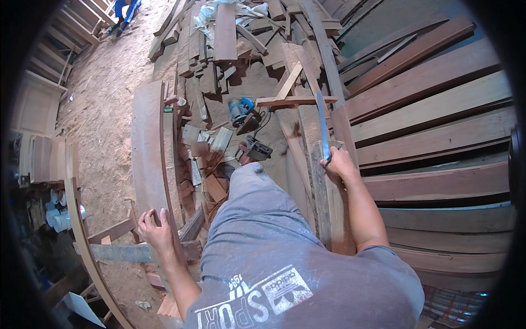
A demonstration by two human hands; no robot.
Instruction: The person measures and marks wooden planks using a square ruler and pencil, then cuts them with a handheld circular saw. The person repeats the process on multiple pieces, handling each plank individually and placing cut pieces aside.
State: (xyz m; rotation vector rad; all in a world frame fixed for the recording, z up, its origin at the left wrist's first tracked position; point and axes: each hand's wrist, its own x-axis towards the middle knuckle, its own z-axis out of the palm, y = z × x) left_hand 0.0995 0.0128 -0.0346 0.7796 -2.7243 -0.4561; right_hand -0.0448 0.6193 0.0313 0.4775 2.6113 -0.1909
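"What do we have in our right hand [341,165]?"

"We are gripping a long, thin blue strip [323,123] at its near end, fingers curled round a dark piece there. It points away from us, over the timbers [320,189] on our right. We cannot tell whether it touches them."

"And our left hand [155,231]?"

"We have it at the near end of a wide board [148,148], thumb and fingers apart, not clenched. The board lies lengthwise on our left."

"What do we see between the two?"

"We see a blue power tool [240,112] on the floor, near wood scraps [221,140]. More planks [433,112] lie stacked to our right."
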